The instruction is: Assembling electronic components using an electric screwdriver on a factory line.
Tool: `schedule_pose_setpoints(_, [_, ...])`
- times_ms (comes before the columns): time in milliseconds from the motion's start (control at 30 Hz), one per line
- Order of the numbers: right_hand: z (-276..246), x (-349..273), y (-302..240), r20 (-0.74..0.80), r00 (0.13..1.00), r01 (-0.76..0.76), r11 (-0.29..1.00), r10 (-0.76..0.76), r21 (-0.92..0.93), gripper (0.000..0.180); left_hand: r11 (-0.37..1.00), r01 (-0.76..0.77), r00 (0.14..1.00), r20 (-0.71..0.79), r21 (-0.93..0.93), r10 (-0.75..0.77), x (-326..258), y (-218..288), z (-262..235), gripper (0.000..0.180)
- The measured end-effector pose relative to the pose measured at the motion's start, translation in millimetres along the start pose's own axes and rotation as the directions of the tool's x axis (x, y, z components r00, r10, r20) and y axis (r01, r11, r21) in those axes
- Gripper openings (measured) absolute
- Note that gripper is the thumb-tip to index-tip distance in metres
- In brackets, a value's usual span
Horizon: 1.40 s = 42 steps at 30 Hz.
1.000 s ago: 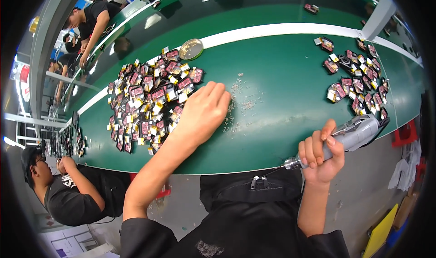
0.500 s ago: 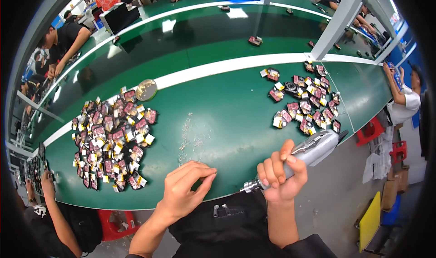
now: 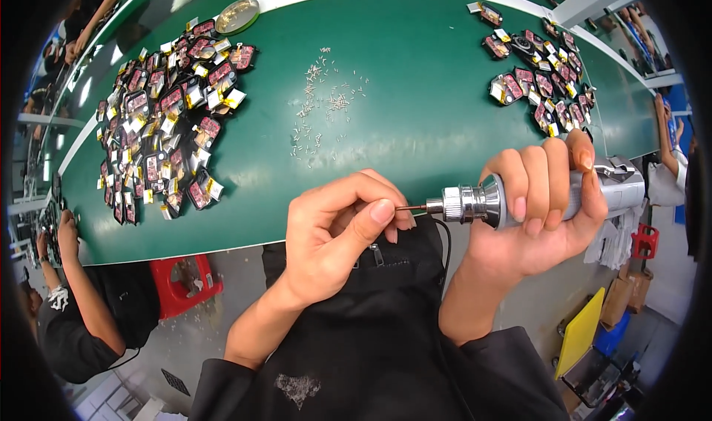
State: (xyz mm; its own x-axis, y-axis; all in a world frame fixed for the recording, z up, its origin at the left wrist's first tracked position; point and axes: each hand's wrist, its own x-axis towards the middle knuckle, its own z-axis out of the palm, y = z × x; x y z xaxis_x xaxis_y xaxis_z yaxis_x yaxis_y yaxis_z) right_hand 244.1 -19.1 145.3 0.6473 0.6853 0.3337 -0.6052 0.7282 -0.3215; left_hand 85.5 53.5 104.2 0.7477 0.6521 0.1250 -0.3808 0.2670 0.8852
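1. Fingers of the right hand [image 3: 545,202] wrap a silver, cylindrical electric screwdriver [image 3: 519,198] at the frame's centre right, over the near edge of the green bench [image 3: 415,102].
2. The left hand [image 3: 337,232], at centre, pinches thumb and fingertips together at the screwdriver's thin bit [image 3: 412,208].
3. Small silver screws [image 3: 322,98] lie scattered at upper centre.
4. Small red-and-black parts are heaped at upper left [image 3: 159,117] and upper right [image 3: 541,80].

Dark green table [image 3: 415,117] with a white stripe along its far edge, silver screwdriver [image 3: 519,197] with a shiny metal collar, red, black and yellow small parts [image 3: 159,117] at upper left, silvery loose screws [image 3: 322,106], red stool [image 3: 182,280], yellow board [image 3: 582,332] at lower right
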Motion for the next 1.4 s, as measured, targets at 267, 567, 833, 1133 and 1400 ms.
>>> schedule_pose_setpoints(267, [4, -7, 0, 0.032, 0.999, 0.012, 0.991, -0.008, -0.132, 0.011, 0.98, -0.008, 1.0, -0.014, 0.197, 0.011, -2, 1, 3, 0.01])
schedule_pose_setpoints(567, [-24, 5, -14, -0.063, 0.997, 0.049, 0.997, -0.053, -0.065, 0.016, 0.736, -0.204, 0.979, 0.118, 0.646, 0.167, 25, -1, 11, 0.018])
schedule_pose_setpoints(833, [-53, -2, -7, -0.364, 0.923, 0.093, 0.989, -0.128, -0.114, 0.011, 0.249, -0.275, 0.961, 0.256, 0.929, 0.106, 161, 41, 8, 0.022])
schedule_pose_setpoints(1133, [-57, -5, 1, -0.314, 0.948, -0.086, 0.989, 0.043, -0.121, 0.009, -0.064, -0.002, 0.985, 0.013, 0.998, 0.172, 361, -38, -1, 0.046])
schedule_pose_setpoints(1400, [-57, -5, 0, -0.286, 0.952, -0.16, 0.975, 0.111, -0.151, 0.009, -0.139, -0.315, 0.938, 0.33, 0.939, 0.102, 393, -45, -28, 0.025])
